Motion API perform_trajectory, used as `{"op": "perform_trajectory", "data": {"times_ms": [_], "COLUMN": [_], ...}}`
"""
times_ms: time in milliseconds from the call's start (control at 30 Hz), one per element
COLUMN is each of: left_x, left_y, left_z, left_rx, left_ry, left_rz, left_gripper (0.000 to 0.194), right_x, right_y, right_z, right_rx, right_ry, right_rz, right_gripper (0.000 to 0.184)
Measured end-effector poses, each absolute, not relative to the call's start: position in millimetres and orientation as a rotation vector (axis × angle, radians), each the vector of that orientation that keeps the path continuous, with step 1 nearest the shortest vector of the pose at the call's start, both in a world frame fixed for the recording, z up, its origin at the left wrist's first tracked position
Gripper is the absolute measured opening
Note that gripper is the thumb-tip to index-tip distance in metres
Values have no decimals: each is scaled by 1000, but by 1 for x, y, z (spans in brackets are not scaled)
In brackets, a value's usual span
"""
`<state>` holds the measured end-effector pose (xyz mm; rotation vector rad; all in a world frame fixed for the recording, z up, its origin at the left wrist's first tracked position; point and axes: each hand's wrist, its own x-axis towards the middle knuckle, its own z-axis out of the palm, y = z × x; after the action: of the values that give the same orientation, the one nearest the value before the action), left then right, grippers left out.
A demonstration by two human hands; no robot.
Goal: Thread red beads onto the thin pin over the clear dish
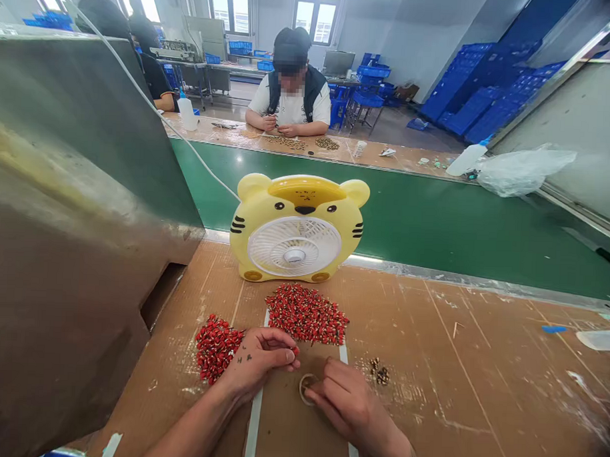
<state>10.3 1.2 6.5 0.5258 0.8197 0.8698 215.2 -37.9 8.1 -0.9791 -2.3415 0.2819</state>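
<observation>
My left hand (pixel 265 357) is closed in a pinch around a small red part (pixel 295 351), only partly visible between thumb and fingers. My right hand (pixel 346 396) has its fingers together, the tips at a small round ring-like dish (pixel 301 390); whatever they pinch is hidden. Beyond my hands lies a large pile of small red parts with metal ends (pixel 307 314). A second red pile (pixel 215 349) sits left of my left hand, partly behind it. Several small brass-and-dark pieces (pixel 380 372) lie to the right of my right hand.
A yellow animal-faced fan (pixel 295 251) stands behind the piles. A metal cabinet (pixel 75 214) walls off the left. Past the green belt (pixel 435 213), a co-worker (pixel 294 88) sits handling small parts. White tape strips (pixel 253 427) mark the cardboard-covered table (pixel 454 394).
</observation>
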Motion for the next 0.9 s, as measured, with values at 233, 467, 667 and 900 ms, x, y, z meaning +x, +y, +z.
{"op": "perform_trajectory", "data": {"times_ms": [233,467,667,900], "left_x": [12,13,13,12], "left_y": [2,0,0,-2], "left_z": [4,-4,-2,-3], "left_rx": [538,600,624,655], "left_ry": [904,906,917,917], "left_rz": [906,896,891,870], "left_gripper": [26,22,22,23], "right_x": [225,217,206,207], "right_y": [-38,-29,-25,-25], "right_z": [11,21,24,20], "right_rx": [-1018,-1234,-1226,-1242], "right_ry": [-2222,-1659,-1654,-1690], "right_rz": [513,602,566,560], "right_gripper": [30,27,26,28]}}
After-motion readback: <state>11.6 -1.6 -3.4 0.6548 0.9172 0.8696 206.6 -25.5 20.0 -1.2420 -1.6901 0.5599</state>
